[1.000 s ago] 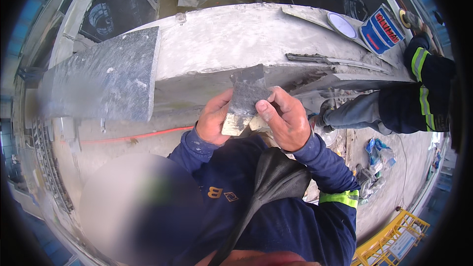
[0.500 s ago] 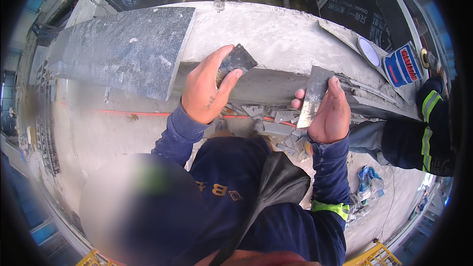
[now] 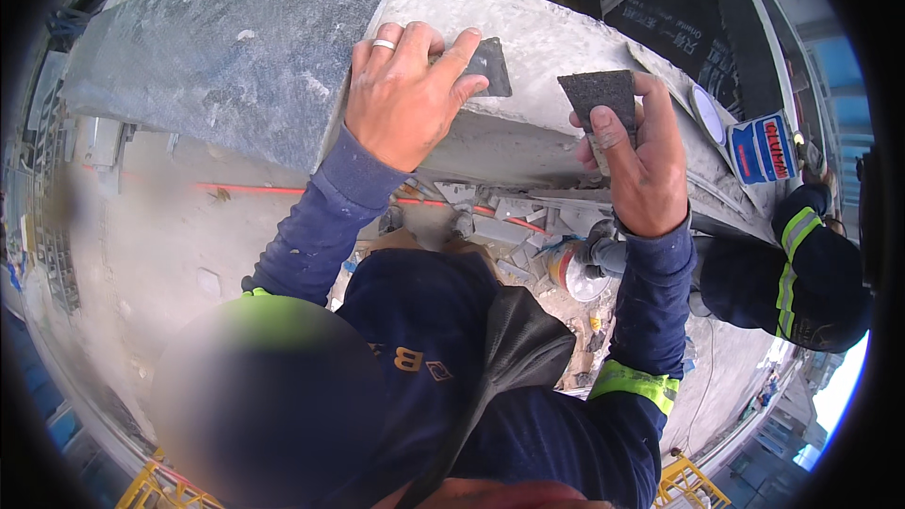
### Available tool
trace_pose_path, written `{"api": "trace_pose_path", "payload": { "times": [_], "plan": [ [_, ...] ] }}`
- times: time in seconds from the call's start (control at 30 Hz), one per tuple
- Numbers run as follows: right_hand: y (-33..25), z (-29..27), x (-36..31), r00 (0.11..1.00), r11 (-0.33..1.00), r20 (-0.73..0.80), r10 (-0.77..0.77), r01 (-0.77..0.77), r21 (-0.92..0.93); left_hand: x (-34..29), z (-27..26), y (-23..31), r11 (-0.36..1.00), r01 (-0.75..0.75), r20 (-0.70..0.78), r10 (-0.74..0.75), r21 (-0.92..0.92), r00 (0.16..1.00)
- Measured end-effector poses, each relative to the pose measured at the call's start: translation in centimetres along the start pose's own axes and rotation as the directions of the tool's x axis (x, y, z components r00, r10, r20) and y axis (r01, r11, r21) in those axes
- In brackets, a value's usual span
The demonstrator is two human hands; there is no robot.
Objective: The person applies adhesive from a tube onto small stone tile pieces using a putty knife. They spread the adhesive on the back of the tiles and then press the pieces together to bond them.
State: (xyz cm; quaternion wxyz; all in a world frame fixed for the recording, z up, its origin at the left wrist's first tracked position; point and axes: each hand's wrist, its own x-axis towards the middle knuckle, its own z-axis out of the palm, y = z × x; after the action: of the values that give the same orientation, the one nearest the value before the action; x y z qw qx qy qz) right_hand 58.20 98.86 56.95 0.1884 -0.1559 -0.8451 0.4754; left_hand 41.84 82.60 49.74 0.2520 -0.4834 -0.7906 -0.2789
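Slab point(image 3: 600, 92) was pinched in the right hand point(image 3: 649, 160); whether another piece point(image 3: 495, 69), over the ledge point(image 3: 539, 57), was gripped by the left hand point(image 3: 405, 94) could not be told; either could be chipped by slipping.

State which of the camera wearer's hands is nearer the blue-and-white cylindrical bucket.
Right. The right hand, holding a rough, dark grey, angular stone piece, is left of the bucket; the left hand is farther left, at a flat, dark grey stone piece.

Dark rough piece point(image 3: 598, 91) in the right grip point(image 3: 650, 174)
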Motion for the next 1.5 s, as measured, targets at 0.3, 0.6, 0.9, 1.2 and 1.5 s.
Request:
{"api": "trace_pose_path", "payload": {
  "times": [0.3, 0.6, 0.9, 1.2, 1.5],
  "plan": [
    [-0.4, 3.7, 0.8, 0.947, 0.515, 0.277, -0.165, 0.322, -0.794, -2.4, 1.5, -1.1, 0.989, -0.085, -0.156, 0.065, -0.125, 0.986],
    [-0.3, 6.1, 1.0, 0.951, 0.436, 0.164, -0.261, 0.268, -0.859, -3.6, 3.6, -2.5, 0.969, -0.224, -0.357, 0.175, -0.100, 0.917],
    [-0.1, 7.1, 1.4, 0.964, 0.571, 0.049, -0.262, 0.196, -0.797, -3.3, 5.7, -3.7, 0.932, -0.359, -0.525, 0.327, 0.043, 0.785],
    [0.5, 7.9, 2.0, 0.954, 0.523, 0.001, -0.298, 0.165, -0.836, -3.3, 5.8, -3.6, 0.937, -0.347, -0.533, 0.319, 0.049, 0.784],
    [-0.2, 7.9, 2.0, 0.972, 0.520, -0.005, -0.236, 0.121, -0.846, -3.1, 5.6, -3.5, 0.936, -0.347, -0.530, 0.326, 0.063, 0.783]
  ]
}}
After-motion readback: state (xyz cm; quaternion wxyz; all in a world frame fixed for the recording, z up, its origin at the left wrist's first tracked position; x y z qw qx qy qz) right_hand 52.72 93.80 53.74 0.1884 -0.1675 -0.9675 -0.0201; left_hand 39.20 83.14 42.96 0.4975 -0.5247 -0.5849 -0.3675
